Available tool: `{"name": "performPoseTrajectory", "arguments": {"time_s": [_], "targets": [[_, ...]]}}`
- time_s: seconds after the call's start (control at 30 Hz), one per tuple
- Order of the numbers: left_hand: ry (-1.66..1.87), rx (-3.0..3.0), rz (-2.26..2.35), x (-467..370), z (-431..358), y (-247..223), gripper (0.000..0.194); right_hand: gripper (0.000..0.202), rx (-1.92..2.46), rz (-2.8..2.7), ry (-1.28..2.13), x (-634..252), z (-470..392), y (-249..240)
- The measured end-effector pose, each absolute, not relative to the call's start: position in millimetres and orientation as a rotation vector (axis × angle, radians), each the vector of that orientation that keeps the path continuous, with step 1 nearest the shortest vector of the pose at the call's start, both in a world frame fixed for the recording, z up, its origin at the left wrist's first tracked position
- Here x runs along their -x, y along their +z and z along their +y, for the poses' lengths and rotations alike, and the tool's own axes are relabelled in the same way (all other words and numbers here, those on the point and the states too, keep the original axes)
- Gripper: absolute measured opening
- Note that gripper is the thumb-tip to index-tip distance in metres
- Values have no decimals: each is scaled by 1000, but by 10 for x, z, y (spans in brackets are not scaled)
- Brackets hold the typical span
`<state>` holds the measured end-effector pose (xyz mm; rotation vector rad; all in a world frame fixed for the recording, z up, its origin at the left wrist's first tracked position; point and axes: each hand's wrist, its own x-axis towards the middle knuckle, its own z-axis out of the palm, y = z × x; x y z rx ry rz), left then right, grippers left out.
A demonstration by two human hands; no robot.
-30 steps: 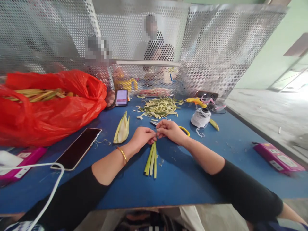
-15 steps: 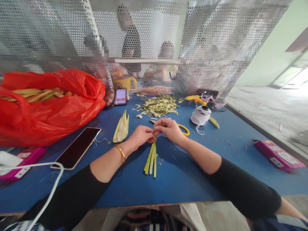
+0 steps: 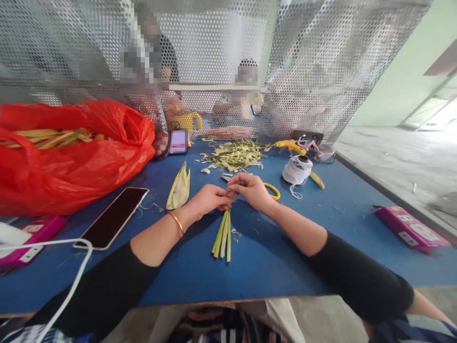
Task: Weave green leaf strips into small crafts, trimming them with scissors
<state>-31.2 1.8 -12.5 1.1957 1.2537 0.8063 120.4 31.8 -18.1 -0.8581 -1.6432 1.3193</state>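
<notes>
In the middle of the head view, a small bundle of green stalks (image 3: pixel 223 237) points down toward me, its lower ends fanned slightly apart over the blue table. My left hand (image 3: pixel 210 199), with a gold bangle at the wrist, is closed round the bundle's upper end. My right hand (image 3: pixel 250 189) meets it there in a pinch; whatever lies between those fingertips is too small to make out. Scissors with a yellow handle (image 3: pixel 273 191) lie partly hidden behind my right hand. Left of my hands stands a pale, husk-like bundle of leaves (image 3: pixel 179 188).
A red plastic bag (image 3: pixel 117 143) of strips fills the left, near a dark phone (image 3: pixel 112 216). Green trimmings (image 3: pixel 237 155) lie at the back. Rightward are a spool of white string (image 3: pixel 297 170), a yellow glue gun (image 3: pixel 290 146) and a purple box (image 3: pixel 410 227). People sit behind a perforated metal screen (image 3: pixel 214 52).
My hands stay together at the top of the stalks with hardly any movement. Behind the screen, a standing person has shifted to the left. The view has moved very slightly.
</notes>
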Motion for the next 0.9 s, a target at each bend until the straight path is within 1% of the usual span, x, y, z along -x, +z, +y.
{"name": "performPoseTrajectory", "arguments": {"time_s": [0.1, 0.17, 0.23, 0.3, 0.4, 0.67, 0.77, 0.9], "targets": [[827, -1175, 1277, 302, 16, -121, 11, 13, 875, -1705, 1206, -1255, 333, -130], [836, -1153, 1278, 304, 16, -119, 12, 14, 939, -1776, 1030, -1317, 348, -76], [836, -1143, 1265, 313, 17, -120, 12, 10, 1006, -1922, 838, -1380, 359, -19], [835, -1146, 1249, 323, 18, -122, 12, 7, 1027, -2107, 739, -1417, 358, 20], [828, -1149, 1232, 331, 18, -116, 17, 8, 1056, -2252, 757, -1406, 338, 30], [804, -1107, 1226, 338, 18, -68, 24, 9, 1092, -2228, 785, -1340, 325, -25], [800, -1092, 1232, 339, 22, -67, 24, 9, 1103, -2264, 725, -1329, 312, -31], [801, -1082, 1241, 332, 26, -60, 22, 9, 1076, -2363, 536, -1311, 278, -30]]}}
